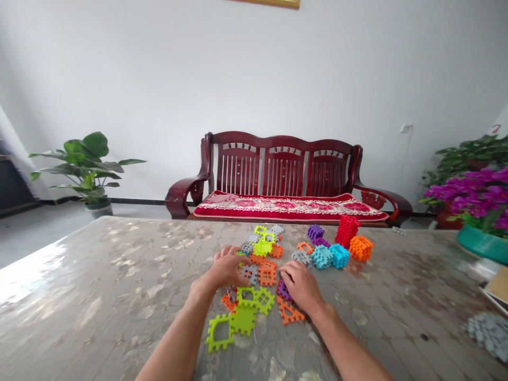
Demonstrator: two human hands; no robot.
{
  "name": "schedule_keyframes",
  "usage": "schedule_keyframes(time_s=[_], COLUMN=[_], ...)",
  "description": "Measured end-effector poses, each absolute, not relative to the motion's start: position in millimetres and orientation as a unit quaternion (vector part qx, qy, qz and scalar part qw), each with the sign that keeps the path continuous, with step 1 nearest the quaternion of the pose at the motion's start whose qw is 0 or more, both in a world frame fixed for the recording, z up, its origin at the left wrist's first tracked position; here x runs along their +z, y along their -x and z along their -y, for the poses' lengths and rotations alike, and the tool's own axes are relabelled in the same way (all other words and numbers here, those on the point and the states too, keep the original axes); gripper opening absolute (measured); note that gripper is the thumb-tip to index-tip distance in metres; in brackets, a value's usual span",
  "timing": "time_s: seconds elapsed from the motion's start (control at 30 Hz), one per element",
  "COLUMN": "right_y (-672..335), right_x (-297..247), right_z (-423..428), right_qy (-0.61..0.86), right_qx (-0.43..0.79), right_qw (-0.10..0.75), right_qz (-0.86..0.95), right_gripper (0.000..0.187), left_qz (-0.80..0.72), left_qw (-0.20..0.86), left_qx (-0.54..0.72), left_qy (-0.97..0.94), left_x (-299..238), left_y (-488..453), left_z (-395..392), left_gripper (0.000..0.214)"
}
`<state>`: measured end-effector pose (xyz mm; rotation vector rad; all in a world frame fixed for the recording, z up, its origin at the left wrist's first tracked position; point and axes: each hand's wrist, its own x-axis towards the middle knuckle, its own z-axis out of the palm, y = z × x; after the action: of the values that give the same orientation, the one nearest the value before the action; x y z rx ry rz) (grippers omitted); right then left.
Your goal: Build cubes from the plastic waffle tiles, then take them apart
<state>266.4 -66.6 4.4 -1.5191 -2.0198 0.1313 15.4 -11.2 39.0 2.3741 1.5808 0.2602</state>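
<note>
My left hand (pixel 229 266) is on the left side of a spread of loose toothed plastic building tiles, thumb and fingers apart. Between its thumb and forefinger lies a grey window tile (pixel 249 273). My right hand (pixel 300 283) has its fingers curled, their tips turned down and hidden. Under and beside it shows a purple tile (pixel 283 290). Orange window tiles (pixel 267 273) lie between the two hands. Nearer me are a solid lime-green tile (pixel 243 320), a lime-green frame tile (pixel 220 333) and an orange triangular tile (pixel 289 312).
Stacked tiles stand beyond my right hand: red (pixel 347 230), orange (pixel 361 248), blue (pixel 339 255), teal (pixel 322 257) and purple (pixel 315 232). Grey tiles (pixel 489 334) lie at the right. A teal flower pot (pixel 482 244) stands on the patterned table (pixel 119 296). Behind is a wooden bench (pixel 283 153).
</note>
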Motion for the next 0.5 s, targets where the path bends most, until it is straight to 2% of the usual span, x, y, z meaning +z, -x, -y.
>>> schedule_keyframes(time_s=[0.17,0.33,0.4,0.5], right_y=[-267,-269,-269,-268], right_x=[4,3,4,6], right_z=[66,66,67,68], right_qy=[0.573,0.568,0.566,0.561], right_qx=[0.051,0.051,0.049,0.046], right_qw=[0.298,0.305,0.319,0.354], right_qz=[0.761,0.763,0.759,0.747], right_gripper=[0.024,0.024,0.024,0.021], left_qz=[-0.533,-0.539,-0.544,-0.549], left_qw=[0.148,0.151,0.192,0.296], left_qx=[0.098,0.188,0.225,0.299], left_qy=[-0.827,-0.807,-0.785,-0.722], left_x=[36,37,37,34], left_y=[-18,-22,-26,-38], left_z=[11,6,4,4], left_gripper=[0.053,0.024,0.016,0.020])
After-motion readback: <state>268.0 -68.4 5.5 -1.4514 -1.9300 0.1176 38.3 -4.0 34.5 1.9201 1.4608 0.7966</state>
